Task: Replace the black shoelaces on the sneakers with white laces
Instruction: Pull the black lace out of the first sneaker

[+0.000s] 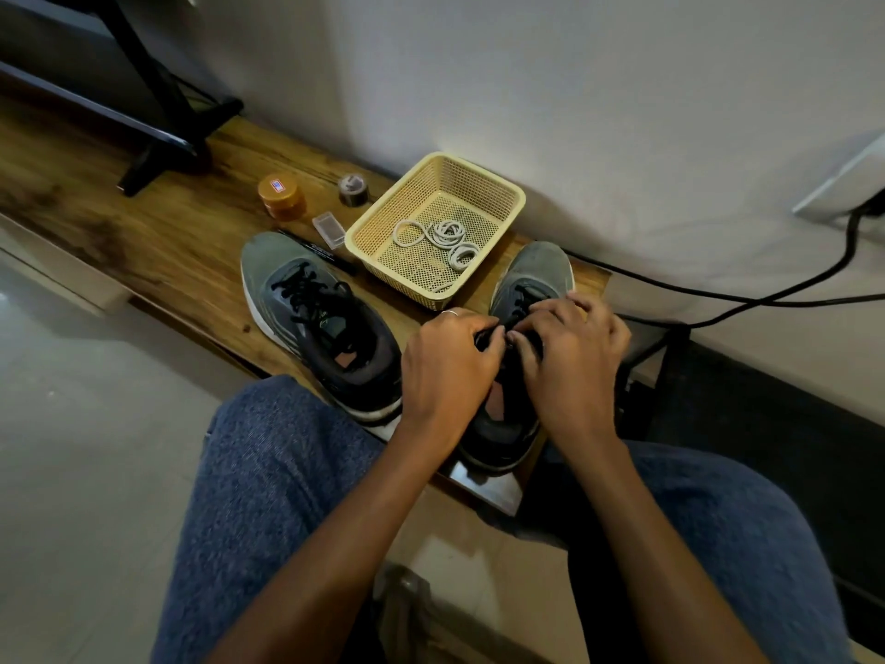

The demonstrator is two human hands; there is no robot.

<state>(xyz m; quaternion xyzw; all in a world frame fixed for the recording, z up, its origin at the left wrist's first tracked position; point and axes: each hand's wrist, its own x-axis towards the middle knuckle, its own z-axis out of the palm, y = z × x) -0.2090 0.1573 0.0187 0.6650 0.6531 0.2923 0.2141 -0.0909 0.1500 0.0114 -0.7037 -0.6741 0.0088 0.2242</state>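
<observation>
Both pinching the black lace (493, 335) atop the right sneaker (531, 275), left hand (448, 361) and right hand (572, 347) meeting fingertip-to-fingertip, toe pointing away.

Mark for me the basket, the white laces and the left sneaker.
basket (483, 174): head view, far rim.
white laces (448, 233): head view, coils on the basket floor.
left sneaker (268, 261): head view, grey toe cap.

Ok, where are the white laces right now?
In the head view the white laces lie coiled inside the yellow basket, which sits on the wooden bench against the wall, between the toes of the two sneakers.
</observation>
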